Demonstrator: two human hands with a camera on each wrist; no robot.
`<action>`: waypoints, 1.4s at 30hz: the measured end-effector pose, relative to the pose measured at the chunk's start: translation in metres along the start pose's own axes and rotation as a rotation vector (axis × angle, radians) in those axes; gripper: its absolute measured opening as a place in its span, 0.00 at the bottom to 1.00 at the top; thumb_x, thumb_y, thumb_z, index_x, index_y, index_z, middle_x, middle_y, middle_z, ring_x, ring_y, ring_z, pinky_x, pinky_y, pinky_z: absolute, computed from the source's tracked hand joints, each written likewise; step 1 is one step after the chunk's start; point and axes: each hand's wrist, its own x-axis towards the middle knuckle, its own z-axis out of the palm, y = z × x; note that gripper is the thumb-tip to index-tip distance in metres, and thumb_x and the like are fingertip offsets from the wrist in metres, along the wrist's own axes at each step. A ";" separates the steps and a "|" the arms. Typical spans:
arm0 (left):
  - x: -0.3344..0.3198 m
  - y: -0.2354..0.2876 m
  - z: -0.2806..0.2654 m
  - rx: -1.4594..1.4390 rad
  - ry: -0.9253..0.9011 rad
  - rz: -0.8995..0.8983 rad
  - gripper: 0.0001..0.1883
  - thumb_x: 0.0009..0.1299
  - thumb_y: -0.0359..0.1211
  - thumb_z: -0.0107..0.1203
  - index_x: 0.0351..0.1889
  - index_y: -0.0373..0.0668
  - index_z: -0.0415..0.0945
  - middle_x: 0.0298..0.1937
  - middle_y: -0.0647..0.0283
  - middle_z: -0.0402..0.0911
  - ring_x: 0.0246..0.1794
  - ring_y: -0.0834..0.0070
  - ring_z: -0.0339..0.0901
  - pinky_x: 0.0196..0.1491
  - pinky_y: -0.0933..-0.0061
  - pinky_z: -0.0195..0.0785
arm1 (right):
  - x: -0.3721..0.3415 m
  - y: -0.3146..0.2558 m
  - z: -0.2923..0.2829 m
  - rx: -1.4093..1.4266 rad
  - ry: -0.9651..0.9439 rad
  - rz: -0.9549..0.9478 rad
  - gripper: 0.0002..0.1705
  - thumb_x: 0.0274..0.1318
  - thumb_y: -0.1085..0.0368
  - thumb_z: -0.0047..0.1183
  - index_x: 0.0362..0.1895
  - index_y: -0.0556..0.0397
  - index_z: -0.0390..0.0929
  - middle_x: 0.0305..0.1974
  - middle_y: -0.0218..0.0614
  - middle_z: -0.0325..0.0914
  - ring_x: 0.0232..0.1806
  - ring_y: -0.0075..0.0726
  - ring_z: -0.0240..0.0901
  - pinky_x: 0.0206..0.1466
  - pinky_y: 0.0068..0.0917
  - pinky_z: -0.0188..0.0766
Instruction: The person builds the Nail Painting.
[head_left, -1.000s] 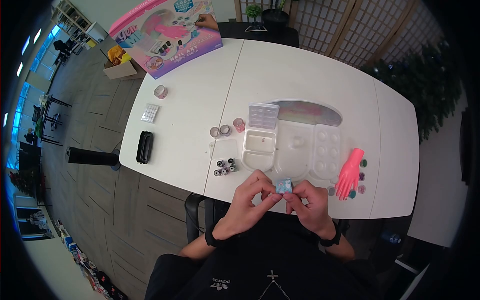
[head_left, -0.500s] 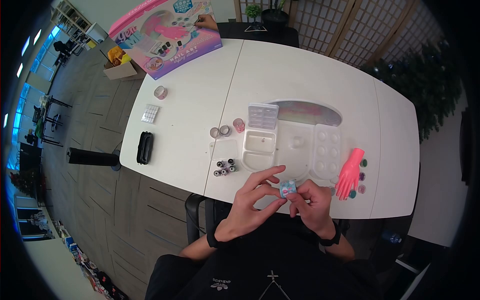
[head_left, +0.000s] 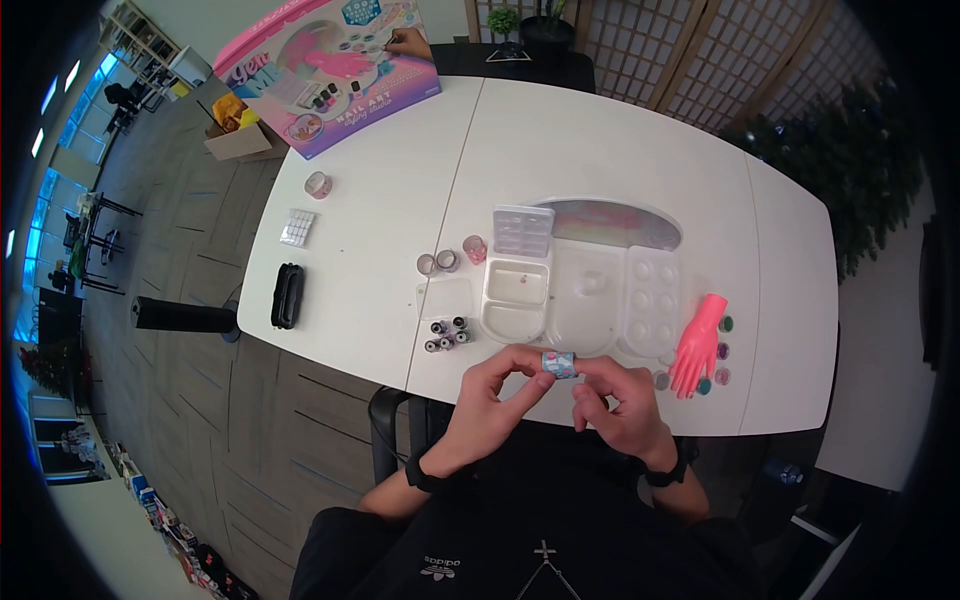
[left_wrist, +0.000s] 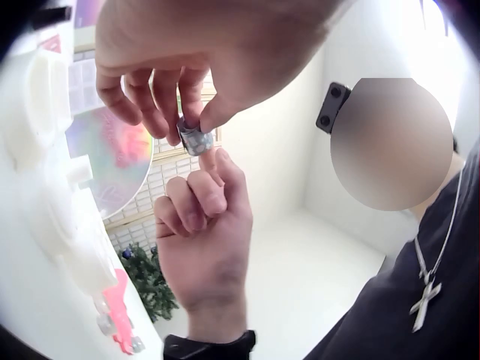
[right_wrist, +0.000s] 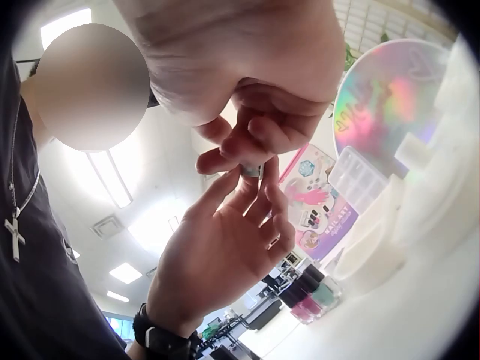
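The left hand (head_left: pixel 495 395) is pinching the blue band (head_left: pixel 558 365) between thumb and fingers; the right hand (head_left: pixel 622 400) is pointing its index finger to the band, other fingers curling. Both forearms (head_left: pixel 400 495) are angling inward toward it.

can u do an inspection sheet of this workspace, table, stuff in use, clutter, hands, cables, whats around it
Surface: white table, seams across its top
Job's things: blue patterned roll between the hands; white compartment tray beyond them; pink model hand lying right of the tray; nail polish bottles left of it
Clutter: black case and white gridded sheet toward the left edge
Left hand: thumb and finger pinch the roll
Right hand: index fingertip at the roll's other end; whether inside, unclear
Cables: nothing seen on the tabletop
Surroundings: nail art box at far left, lattice screen beyond
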 end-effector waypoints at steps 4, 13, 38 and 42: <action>0.001 0.008 -0.010 -0.167 -0.047 -0.160 0.07 0.84 0.32 0.62 0.51 0.37 0.83 0.49 0.69 0.87 0.54 0.83 0.81 0.63 0.74 0.72 | 0.003 0.000 -0.003 -0.080 -0.079 -0.005 0.18 0.69 0.67 0.65 0.61 0.53 0.81 0.21 0.27 0.84 0.16 0.24 0.73 0.22 0.26 0.64; 0.001 0.005 -0.010 -0.234 -0.070 -0.176 0.09 0.86 0.34 0.60 0.50 0.37 0.83 0.47 0.72 0.85 0.50 0.88 0.77 0.55 0.79 0.70 | 0.003 0.004 0.008 -0.126 0.023 0.001 0.15 0.67 0.66 0.71 0.54 0.52 0.84 0.23 0.28 0.85 0.17 0.27 0.75 0.24 0.27 0.68; 0.005 0.003 -0.012 -0.199 -0.147 -0.179 0.08 0.85 0.29 0.57 0.56 0.38 0.84 0.68 0.63 0.78 0.67 0.75 0.77 0.71 0.66 0.70 | 0.007 0.009 0.006 -0.248 0.102 -0.171 0.09 0.65 0.67 0.73 0.40 0.51 0.82 0.19 0.29 0.80 0.17 0.28 0.77 0.22 0.29 0.68; 0.005 0.003 -0.010 -0.213 -0.117 -0.157 0.08 0.83 0.27 0.58 0.55 0.37 0.85 0.67 0.62 0.78 0.66 0.75 0.76 0.69 0.66 0.69 | 0.007 0.009 0.005 -0.246 0.105 -0.165 0.09 0.65 0.66 0.72 0.39 0.52 0.82 0.19 0.29 0.80 0.17 0.28 0.78 0.22 0.28 0.68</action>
